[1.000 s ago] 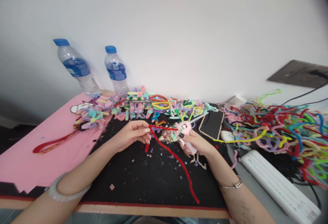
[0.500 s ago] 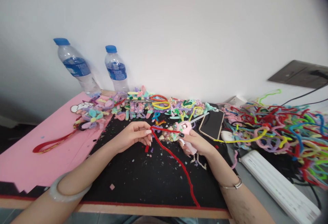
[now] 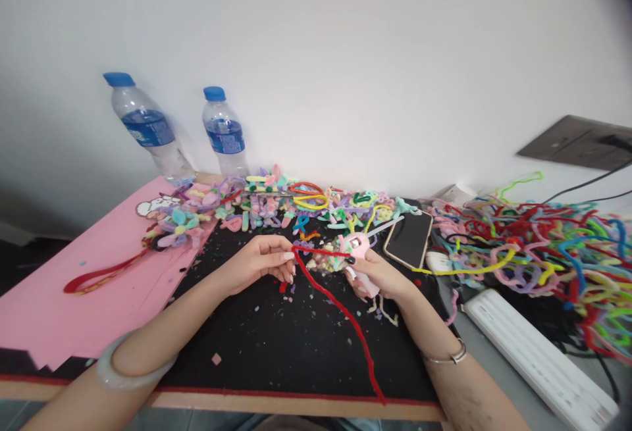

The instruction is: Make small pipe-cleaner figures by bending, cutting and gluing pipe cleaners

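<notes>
A red pipe cleaner [image 3: 340, 299] is bent sharply at the fingertips of my left hand [image 3: 264, 260], which pinches it at the bend. One short arm of it runs straight across to my right hand [image 3: 378, 274], whose thumb and fingers close on that end. The long arm droops down over the black mat to the front edge. Right by my right hand is a pink glue gun [image 3: 357, 244] with a clear glue stick [image 3: 385, 226] poking out of it; whether the fingers touch the gun I cannot tell.
Two water bottles [image 3: 224, 135] stand by the wall. Small fuzzy pieces [image 3: 266, 210] and scissors [image 3: 311, 202] lie along the back. A phone [image 3: 409, 240], loose pipe cleaners [image 3: 518, 240] and a white power strip [image 3: 538, 358] are at right. Pink sheets [image 3: 99, 247] lie left.
My left hand and the bend of the red pipe cleaner have shifted very slightly to the right. The long arm's tip hangs a little lower.
</notes>
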The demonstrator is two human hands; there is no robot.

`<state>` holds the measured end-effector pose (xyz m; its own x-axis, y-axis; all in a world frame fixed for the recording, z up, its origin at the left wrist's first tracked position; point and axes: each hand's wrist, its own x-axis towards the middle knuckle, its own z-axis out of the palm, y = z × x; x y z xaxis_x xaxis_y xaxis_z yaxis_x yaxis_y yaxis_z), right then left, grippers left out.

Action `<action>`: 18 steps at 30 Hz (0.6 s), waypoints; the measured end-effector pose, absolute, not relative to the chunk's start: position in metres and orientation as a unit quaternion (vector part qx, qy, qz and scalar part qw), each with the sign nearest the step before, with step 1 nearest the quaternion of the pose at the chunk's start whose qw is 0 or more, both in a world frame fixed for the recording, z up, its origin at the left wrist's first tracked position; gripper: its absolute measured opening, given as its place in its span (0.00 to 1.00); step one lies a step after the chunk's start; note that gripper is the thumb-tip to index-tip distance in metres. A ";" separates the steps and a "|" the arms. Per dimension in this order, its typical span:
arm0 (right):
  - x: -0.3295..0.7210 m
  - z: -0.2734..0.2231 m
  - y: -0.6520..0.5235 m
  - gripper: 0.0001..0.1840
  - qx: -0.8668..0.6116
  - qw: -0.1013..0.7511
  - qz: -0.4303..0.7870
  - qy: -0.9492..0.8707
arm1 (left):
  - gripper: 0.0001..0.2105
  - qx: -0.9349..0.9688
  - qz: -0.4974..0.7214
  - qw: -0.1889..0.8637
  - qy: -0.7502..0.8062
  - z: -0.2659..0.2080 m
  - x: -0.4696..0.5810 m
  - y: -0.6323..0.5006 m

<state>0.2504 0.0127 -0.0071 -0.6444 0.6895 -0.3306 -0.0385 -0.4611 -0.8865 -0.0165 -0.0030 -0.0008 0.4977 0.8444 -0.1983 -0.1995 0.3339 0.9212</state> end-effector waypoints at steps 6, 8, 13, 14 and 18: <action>0.249 -0.006 0.012 0.21 -0.359 0.234 0.773 -0.468 | 0.08 0.463 0.347 0.731 0.361 0.000 -0.015 -0.004; 0.249 -0.006 0.012 0.20 -0.359 0.236 0.773 -0.467 | 0.08 0.464 0.346 0.732 0.361 0.000 -0.015 -0.004; 0.250 -0.007 0.012 0.20 -0.358 0.237 0.775 -0.464 | 0.07 0.463 0.347 0.734 0.355 -0.001 -0.014 -0.004; 0.250 -0.007 0.012 0.20 -0.358 0.238 0.775 -0.463 | 0.07 0.463 0.346 0.736 0.354 -0.002 -0.014 -0.004; 0.250 -0.008 0.013 0.20 -0.354 0.240 0.776 -0.463 | 0.07 0.457 0.344 0.741 0.352 -0.001 -0.014 -0.004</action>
